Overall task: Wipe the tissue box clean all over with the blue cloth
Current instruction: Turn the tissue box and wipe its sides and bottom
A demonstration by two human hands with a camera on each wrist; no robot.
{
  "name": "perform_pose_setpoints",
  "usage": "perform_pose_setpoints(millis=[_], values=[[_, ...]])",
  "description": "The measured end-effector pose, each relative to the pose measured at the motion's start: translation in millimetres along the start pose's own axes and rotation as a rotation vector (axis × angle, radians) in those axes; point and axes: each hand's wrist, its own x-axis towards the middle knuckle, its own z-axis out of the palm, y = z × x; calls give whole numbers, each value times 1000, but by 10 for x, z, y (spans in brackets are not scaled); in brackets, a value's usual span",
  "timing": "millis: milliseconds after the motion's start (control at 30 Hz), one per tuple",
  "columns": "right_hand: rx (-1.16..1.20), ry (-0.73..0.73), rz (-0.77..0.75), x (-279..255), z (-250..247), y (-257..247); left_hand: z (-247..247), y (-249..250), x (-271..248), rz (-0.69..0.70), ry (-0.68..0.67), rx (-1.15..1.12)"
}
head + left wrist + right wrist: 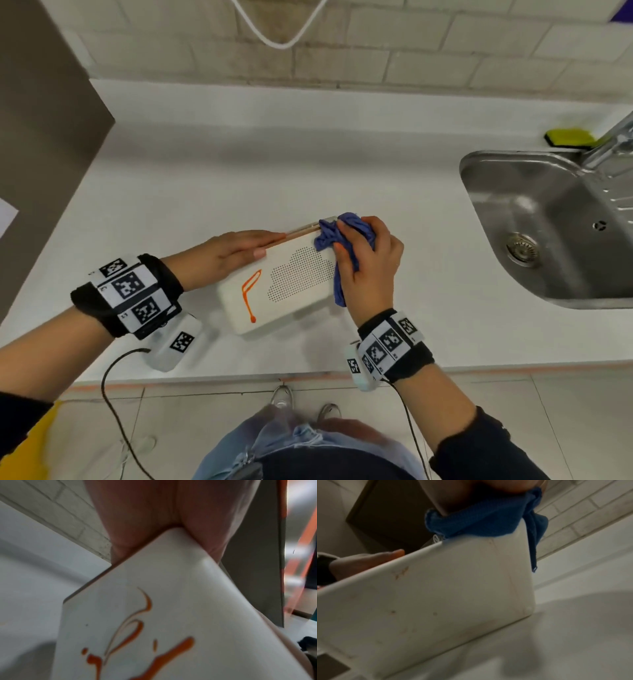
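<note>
A white tissue box [274, 291] lies on the white counter, its upper face bearing an orange smear [249, 291] and a dotted cloud pattern. My left hand [236, 251] rests flat with straight fingers along the box's far left edge, steadying it. My right hand [363, 260] grips the bunched blue cloth [334, 236] at the box's far right corner; a strip of cloth hangs down the right side. In the left wrist view the box [154, 615] shows orange streaks below my palm [163, 513]. The right wrist view has the cloth [481, 519] pressed on the box's top edge [436, 595].
A steel sink [561, 233] with a tap is set into the counter at the right, a yellow-green sponge [570, 137] behind it. A brown cabinet side [44, 130] stands at the left. The tiled wall runs along the back. Cables trail from both wristbands.
</note>
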Motion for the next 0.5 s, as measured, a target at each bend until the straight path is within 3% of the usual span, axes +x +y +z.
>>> perform_pose_setpoints(millis=[167,433,500], values=[[31,8,-106,22,100,47,-2,-48,3,7,79,14],[-5,-233,-432,115,-77,314,-25,15,17,8,141,11],[-5,-296,-450,100,-133,404,-27,8,21,18,150,-15]])
